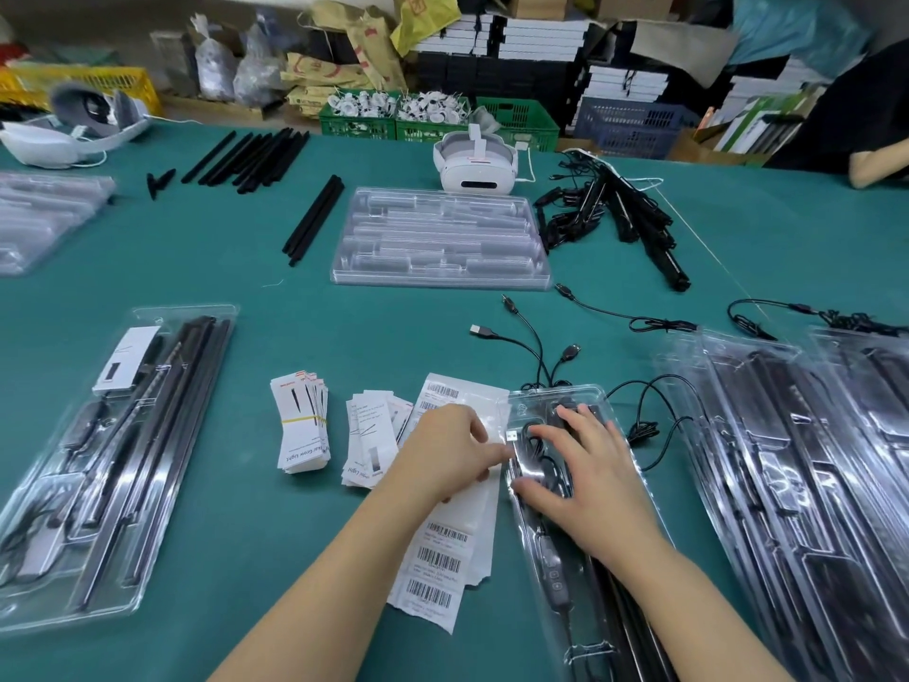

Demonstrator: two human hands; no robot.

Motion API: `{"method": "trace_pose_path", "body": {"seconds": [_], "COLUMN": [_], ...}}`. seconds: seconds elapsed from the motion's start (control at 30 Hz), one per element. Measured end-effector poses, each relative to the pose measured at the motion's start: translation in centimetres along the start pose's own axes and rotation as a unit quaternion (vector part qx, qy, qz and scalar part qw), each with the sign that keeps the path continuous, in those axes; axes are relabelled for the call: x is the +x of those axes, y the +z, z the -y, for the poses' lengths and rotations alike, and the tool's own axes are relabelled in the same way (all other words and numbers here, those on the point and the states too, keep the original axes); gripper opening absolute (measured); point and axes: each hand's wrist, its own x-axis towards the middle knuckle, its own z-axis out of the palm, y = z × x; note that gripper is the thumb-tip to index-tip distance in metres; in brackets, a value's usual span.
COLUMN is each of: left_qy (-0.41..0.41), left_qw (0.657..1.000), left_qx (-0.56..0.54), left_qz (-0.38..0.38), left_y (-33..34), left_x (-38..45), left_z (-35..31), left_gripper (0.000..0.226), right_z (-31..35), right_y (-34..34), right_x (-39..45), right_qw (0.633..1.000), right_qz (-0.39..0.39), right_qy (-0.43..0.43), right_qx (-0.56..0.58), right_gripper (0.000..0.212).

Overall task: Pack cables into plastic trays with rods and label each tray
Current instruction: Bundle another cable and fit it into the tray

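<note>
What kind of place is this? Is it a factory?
Probably a small packing workshop. Clear plastic trays wait on a green table, barcode labels lie ready, and crates and stacked boxes stand behind. Someone's right hand presses a cable into a tray.

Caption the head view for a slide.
Both hands press a coiled cable into a clear tray beside barcode labels.

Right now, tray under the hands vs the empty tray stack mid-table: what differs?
The tray under the hands holds a cable and rods; the empty tray stack holds nothing. The near tray lies lengthwise away from the person, the stack crosswise. The right hand presses on the near one; the stack is untouched. Both are clear plastic.
</note>
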Motion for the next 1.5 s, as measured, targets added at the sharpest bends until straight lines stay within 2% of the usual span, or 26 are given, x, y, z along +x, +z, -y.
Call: {"method": "trace_pose_path", "body": {"seconds": [0.13,0.33,0.53,0.63,0.77,0.83,1.0,1.13,1.23,1.3,1.5], "left_qy": [-0.005,-0.001,-0.014,-0.012,0.0,0.004,0.004,-0.001,-0.003,0.003,0.0], "left_qw": [0.994,0.994,0.987,0.981,0.98,0.98,0.987,0.987,0.99,0.993,0.996], "left_qx": [-0.08,-0.083,-0.137,-0.165,-0.178,-0.18,-0.146,-0.143,-0.122,-0.09,-0.01], "left_qz": [0.074,0.074,0.088,0.097,0.086,0.082,0.067,0.072,0.073,0.074,0.092], "left_y": [0.8,1.4,1.6,1.6,1.6,1.8,2.0,1.4,1.0,0.7,0.2], "left_x": [-0.3,-0.4,-0.1,-0.1,0.0,0.1,0.5,0.4,0.5,0.6,0.7], "left_z": [-0.2,-0.3,0.0,0.1,-0.2,-0.3,-0.2,-0.3,-0.6,-0.8,-1.5], "left_gripper": [0.041,0.04,0.041,0.03,0.04,0.039,0.029,0.026,0.021,0.023,0.032], "right_z": [-0.1,-0.9,-0.5,-0.5,-0.5,-0.5,-0.3,-0.4,-0.6,-0.5,-0.1], "right_y": [-0.1,-0.1,-0.2,-0.5,-0.8,-0.9,-0.8,-0.5,-0.2,0.0,0.4], "right_x": [0.0,0.0,0.0,-0.1,0.0,0.2,0.6,0.6,0.4,0.3,0.0], "right_qw": [1.0,0.997,0.996,0.997,0.997,0.997,0.991,0.993,0.995,0.996,0.997], "right_qz": [0.0,0.069,0.071,0.069,0.075,0.076,0.101,0.096,0.083,0.076,0.063], "right_qy": [0.003,-0.013,-0.015,-0.012,-0.019,-0.018,-0.052,-0.05,-0.046,-0.046,-0.032], "right_qx": [0.018,-0.015,-0.047,-0.037,-0.021,-0.013,-0.071,-0.039,-0.024,-0.018,-0.037], "right_gripper": [0.073,0.101,0.1,0.1,0.102,0.101,0.099,0.07,0.061,0.061,0.079]}}
